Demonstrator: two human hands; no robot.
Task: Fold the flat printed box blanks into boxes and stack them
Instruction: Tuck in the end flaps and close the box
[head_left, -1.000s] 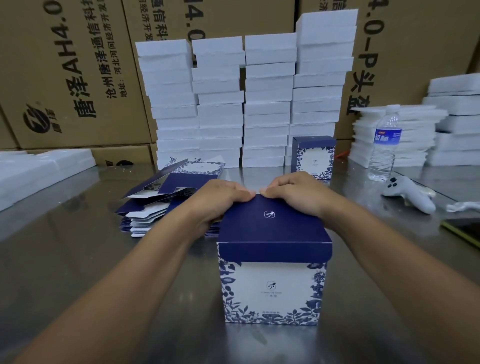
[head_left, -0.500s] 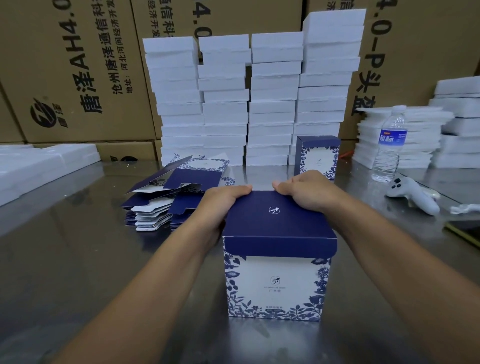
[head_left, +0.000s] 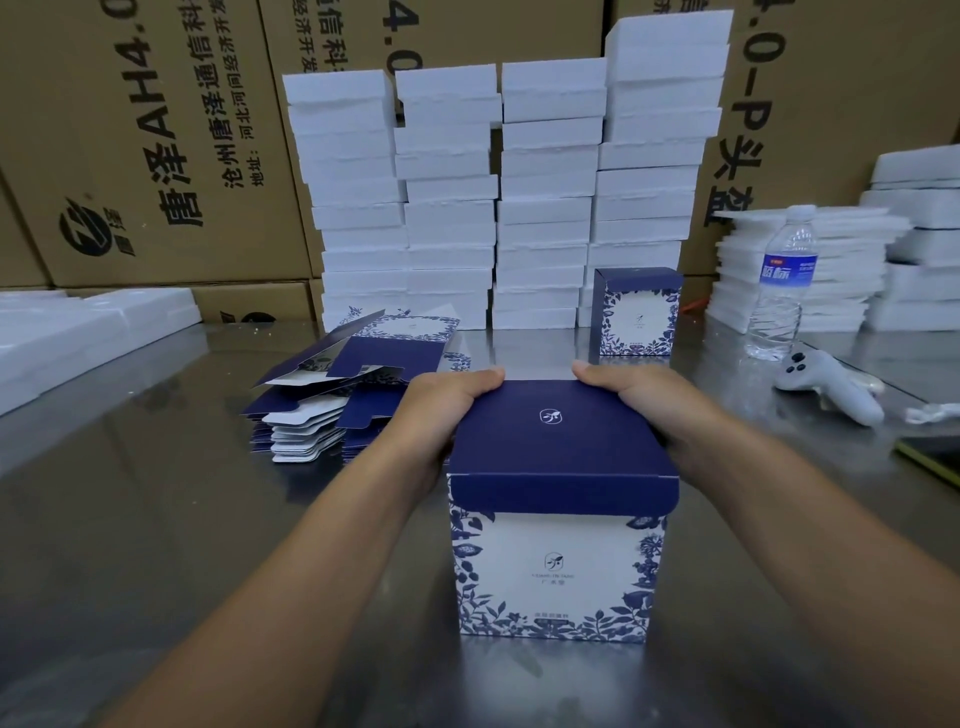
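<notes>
1. The printed box (head_left: 558, 561) stands upright on the steel table (head_left: 156, 519), close in front of the person. Its dark blue lid (head_left: 556, 431) is down, and the lid's front lip overlaps the flowered front panel.
2. The left hand (head_left: 447, 410) grips the box's far left top corner and the right hand (head_left: 649, 405) grips the far right one. Each thumb lies along the lid's far edge, and the fingers curl down out of sight behind the box.
3. The step in hand looks like seating the lid. Press evenly with both thumbs so the lid lies flat, and hold the side walls square rather than squeezing them in, since thin card would likely dent.
4. The front lip seems to flare slightly past the right wall, so it probably wants smoothing down before the box is lifted.
5. For stacking, the finished box (head_left: 636, 312) standing well apart at the foot of the white foam stacks (head_left: 545, 182) seems the likely neighbour. The pile of flat blanks (head_left: 337, 405) lies just left of the left hand.
</notes>
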